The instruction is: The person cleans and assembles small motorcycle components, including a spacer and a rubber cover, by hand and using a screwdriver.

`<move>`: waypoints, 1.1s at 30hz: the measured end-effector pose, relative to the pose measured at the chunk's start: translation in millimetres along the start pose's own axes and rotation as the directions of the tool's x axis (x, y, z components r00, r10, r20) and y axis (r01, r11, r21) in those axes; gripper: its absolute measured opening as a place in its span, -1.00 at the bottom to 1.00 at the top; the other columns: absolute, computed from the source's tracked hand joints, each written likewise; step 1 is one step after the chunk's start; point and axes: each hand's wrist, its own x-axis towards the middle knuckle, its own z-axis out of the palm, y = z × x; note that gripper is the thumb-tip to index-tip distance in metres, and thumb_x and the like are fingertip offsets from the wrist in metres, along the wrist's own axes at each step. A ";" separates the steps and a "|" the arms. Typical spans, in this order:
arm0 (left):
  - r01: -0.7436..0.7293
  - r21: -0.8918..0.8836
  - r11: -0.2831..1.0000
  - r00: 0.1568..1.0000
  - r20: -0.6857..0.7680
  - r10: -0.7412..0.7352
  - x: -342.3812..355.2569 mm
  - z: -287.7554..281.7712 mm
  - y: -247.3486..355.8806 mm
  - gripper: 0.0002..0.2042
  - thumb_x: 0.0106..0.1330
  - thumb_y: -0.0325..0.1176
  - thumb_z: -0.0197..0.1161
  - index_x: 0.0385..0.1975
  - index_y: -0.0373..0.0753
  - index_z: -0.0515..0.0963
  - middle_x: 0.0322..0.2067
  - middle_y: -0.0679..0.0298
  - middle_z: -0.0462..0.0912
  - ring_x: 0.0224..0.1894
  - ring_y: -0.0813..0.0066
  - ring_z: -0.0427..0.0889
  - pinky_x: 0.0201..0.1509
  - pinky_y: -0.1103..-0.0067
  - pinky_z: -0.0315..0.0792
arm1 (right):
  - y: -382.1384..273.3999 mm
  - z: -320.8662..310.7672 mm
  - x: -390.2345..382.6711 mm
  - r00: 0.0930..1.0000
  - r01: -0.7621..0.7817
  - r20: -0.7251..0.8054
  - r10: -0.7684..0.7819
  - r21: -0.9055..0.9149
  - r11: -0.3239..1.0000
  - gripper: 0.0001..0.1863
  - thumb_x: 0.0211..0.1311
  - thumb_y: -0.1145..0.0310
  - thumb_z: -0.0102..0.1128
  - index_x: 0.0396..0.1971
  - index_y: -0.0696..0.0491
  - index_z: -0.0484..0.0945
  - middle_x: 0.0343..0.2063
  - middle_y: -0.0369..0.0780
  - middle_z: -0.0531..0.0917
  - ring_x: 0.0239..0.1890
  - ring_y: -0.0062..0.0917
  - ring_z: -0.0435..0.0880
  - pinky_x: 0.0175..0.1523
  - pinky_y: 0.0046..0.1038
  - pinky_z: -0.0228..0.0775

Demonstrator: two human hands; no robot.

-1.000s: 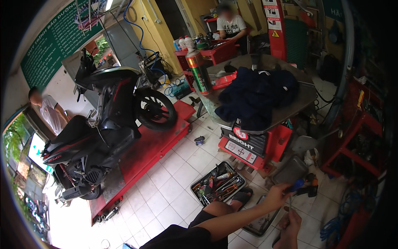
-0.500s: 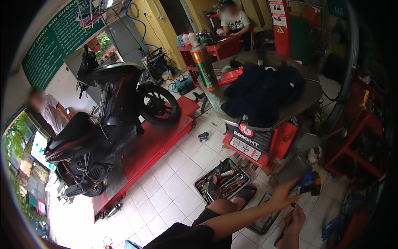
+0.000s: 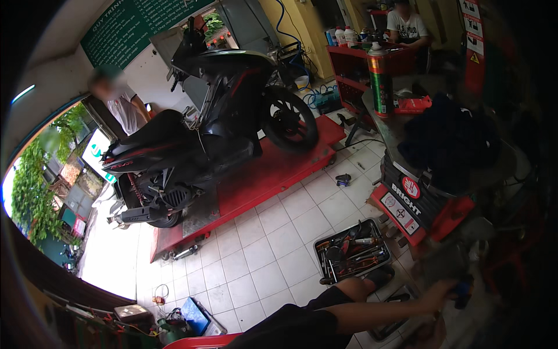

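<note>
At the lower right, my left hand (image 3: 440, 295) has its fingers closed on a blue object (image 3: 462, 289), partly lost in shadow. Just below it, my right hand (image 3: 431, 330) is dim, curled around something I cannot make out. A black tray of mixed tools (image 3: 354, 225) lies on the floor by my leg, and a second tray (image 3: 381, 331) is partly hidden under my left forearm. A dark steel machine table (image 3: 381, 139) stands beyond, bearing dark cloth (image 3: 447, 139) and a green-and-red spray can (image 3: 381, 87).
A black scooter (image 3: 192, 145) stands on a red lift platform (image 3: 256, 203); a person (image 3: 119, 107) is behind it. Another person (image 3: 407, 29) sits by a red cart (image 3: 343, 70). Assorted gear (image 3: 195, 317) lies at lower left, beside an open doorway (image 3: 87, 244).
The view has swung left, so the scene sits further right and more doorway shows. Both my hands have shifted down and right in the frame, into shadow.
</note>
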 end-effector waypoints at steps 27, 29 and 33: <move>0.006 -0.130 0.991 0.999 -0.031 -0.010 20.3 -40.7 49.6 -0.57 -0.03 -0.51 0.33 -0.07 -0.38 0.50 -0.14 -0.04 0.50 -0.04 -0.07 0.51 0.04 0.32 0.41 | 18.9 -16.4 27.0 0.996 0.078 0.045 -0.075 -0.051 0.996 -0.66 0.32 0.28 0.13 -0.04 0.21 0.51 -0.62 -0.42 0.37 -0.63 -0.74 0.27 -0.55 -0.67 0.07; 0.070 -0.102 0.992 0.991 0.123 -0.057 25.4 -45.8 50.3 -0.45 0.07 -0.50 0.29 0.15 -0.35 0.39 -0.04 -0.07 0.50 0.05 -0.05 0.50 0.14 0.34 0.37 | 15.3 -13.8 27.7 0.998 0.062 0.014 -0.061 -0.094 0.994 -0.63 0.32 0.25 0.14 -0.03 0.22 0.50 -0.57 -0.39 0.41 -0.59 -0.72 0.32 -0.51 -0.68 0.13; 0.024 -0.167 0.986 1.000 0.013 -0.022 21.8 -32.5 37.8 -0.53 -0.03 -0.53 0.33 -0.03 -0.38 0.49 -0.12 -0.01 0.51 -0.01 -0.01 0.52 0.09 0.33 0.41 | 5.8 -0.3 18.1 0.992 0.103 0.089 -0.090 -0.160 0.982 -0.59 0.31 0.22 0.15 0.00 0.23 0.49 -0.50 -0.36 0.46 -0.53 -0.69 0.38 -0.46 -0.69 0.20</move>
